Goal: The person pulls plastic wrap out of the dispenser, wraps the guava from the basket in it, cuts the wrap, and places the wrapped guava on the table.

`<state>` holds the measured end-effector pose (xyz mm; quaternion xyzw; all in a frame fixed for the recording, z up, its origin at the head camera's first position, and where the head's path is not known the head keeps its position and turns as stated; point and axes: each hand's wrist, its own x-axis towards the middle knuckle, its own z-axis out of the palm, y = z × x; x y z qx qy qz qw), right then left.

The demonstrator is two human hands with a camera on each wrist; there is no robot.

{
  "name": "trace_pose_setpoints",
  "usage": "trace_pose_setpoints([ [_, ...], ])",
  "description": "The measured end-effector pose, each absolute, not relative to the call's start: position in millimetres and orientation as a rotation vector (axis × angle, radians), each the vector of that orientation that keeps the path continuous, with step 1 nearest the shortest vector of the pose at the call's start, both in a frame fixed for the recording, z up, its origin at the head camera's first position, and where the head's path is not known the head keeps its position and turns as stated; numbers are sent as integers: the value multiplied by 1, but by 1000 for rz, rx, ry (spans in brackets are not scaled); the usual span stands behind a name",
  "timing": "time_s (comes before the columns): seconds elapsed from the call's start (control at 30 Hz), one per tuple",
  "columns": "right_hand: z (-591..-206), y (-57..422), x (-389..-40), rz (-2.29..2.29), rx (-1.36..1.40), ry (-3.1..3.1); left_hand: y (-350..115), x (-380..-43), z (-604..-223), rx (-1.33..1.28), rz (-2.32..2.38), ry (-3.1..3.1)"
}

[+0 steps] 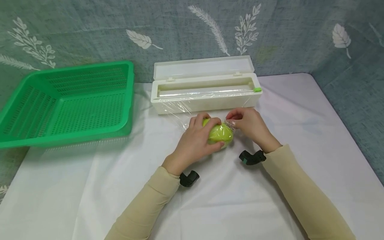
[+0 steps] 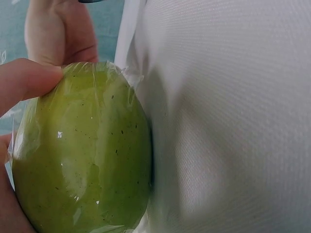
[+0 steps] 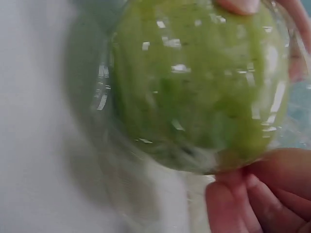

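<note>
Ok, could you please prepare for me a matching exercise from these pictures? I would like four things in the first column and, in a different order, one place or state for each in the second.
Column 1
1. Green slotted plastic basket
2. Long white rectangular box
3. Round yellow-green fruit
4. Bare right hand

Column 2
A. Gripped by the left hand
B. Pinching bunched clear plastic film
C. Farthest left in the head view
D. Standing with its lid open

Right pairs: 1-C; 2-D; 3-A; 4-B
</note>
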<state>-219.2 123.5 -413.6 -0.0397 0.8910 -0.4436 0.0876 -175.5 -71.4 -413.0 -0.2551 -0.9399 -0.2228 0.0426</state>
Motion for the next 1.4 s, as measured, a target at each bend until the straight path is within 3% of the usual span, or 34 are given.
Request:
trace_pose_setpoints([
  [0.4,-398,150,-219,-1411,-365,2223,-70,-178,-412,-686,-762,-2966],
  [0.8,-411,133,-219,-1270,-459,2660,-70,-178,-413,-739,-759,-2911],
  [1.4,-428,118,-224,-1359,-187,2683,-71,-180,-414,-806,-809,-2855],
])
